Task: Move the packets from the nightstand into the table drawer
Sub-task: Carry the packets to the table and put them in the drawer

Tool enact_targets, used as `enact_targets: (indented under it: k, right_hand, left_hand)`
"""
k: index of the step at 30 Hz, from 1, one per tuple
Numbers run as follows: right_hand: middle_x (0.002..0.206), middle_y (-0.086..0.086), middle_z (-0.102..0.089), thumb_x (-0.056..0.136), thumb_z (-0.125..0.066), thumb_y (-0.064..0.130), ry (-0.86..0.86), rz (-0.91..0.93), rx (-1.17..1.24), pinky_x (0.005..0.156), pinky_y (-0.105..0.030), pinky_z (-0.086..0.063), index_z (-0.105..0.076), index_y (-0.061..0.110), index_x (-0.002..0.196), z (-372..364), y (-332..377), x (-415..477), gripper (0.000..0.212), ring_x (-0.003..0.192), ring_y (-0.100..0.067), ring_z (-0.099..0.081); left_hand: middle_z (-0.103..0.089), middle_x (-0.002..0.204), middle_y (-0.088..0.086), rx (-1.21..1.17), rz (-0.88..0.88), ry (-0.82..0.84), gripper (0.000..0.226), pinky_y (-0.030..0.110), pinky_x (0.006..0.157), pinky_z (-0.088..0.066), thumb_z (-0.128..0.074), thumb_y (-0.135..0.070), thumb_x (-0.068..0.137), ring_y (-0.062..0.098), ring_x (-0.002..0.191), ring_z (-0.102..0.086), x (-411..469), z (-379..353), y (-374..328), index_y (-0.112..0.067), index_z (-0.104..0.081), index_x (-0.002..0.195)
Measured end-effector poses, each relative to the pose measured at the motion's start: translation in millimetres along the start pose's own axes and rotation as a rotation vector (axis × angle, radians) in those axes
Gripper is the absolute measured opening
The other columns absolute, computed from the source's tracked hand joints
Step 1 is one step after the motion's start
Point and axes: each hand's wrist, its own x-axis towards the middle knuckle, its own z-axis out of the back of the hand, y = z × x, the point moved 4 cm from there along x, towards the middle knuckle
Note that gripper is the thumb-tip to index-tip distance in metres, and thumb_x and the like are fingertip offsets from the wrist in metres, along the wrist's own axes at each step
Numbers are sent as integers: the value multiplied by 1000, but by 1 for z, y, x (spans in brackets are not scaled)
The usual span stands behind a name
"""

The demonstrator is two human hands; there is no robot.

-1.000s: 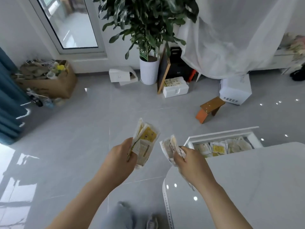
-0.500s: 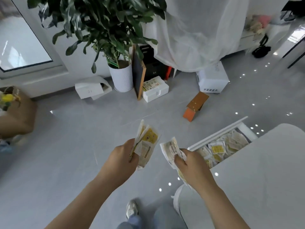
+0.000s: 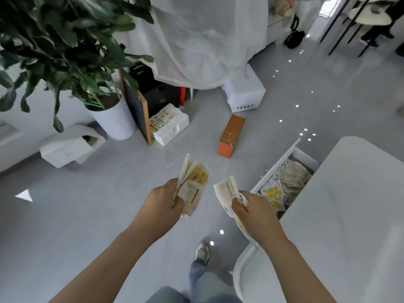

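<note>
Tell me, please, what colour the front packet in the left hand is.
The front packet in the left hand is white with a yellow panel; head view.

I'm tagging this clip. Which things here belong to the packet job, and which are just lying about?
Job: left hand, left packets, right hand, right packets, drawer, drawer packets, table.
Lying about: plant pot, foam box, orange stool, white appliance.

Home room: potted plant (image 3: 72, 53), tiled floor (image 3: 87, 204).
</note>
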Motion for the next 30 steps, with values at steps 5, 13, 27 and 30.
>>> enact_targets:
  k: [5, 13, 27, 30]
  right_hand:
    - [59, 5, -49, 93, -47, 26, -52, -69, 45, 47, -23, -29, -43, 26, 63, 24, -11, 44, 30, 54, -11, -45]
    - [60, 6, -48, 95, -47, 28, -129, -211, 86, 50, -26, -30, -34, 35, 62, 41, -24, 90, 36, 59, -13, -46]
    - [50, 8, -37, 95, -49, 22, -425, -636, 216, 47, -19, -21, -30, 31, 57, 46, 5, 164, 43, 48, -7, -34]
    - [50, 6, -36, 95, -50, 21, -486, -725, 235, 45, -20, -23, -30, 29, 57, 44, 2, 162, 43, 48, -8, -34]
  left_hand:
    - [-58, 91, -4, 18, -45, 43, 13, 13, 38, -32, -43, -12, 91, 11, 56, -49, 63, -3, -23, -21, -49, 97]
    - [-59, 107, -7, 14, -172, 170, 30, 8, 55, -46, -46, -15, 93, 8, 82, -54, 157, -13, -47, -16, -52, 123]
    - [-59, 119, -8, 90, -504, 558, 33, 2, 63, -43, -45, -18, 97, 6, 98, -56, 327, -4, -79, -21, -49, 130]
    - [-58, 116, -12, 96, -549, 636, 31, 3, 62, -44, -45, -19, 97, 2, 95, -52, 342, -15, -88, -23, -50, 128]
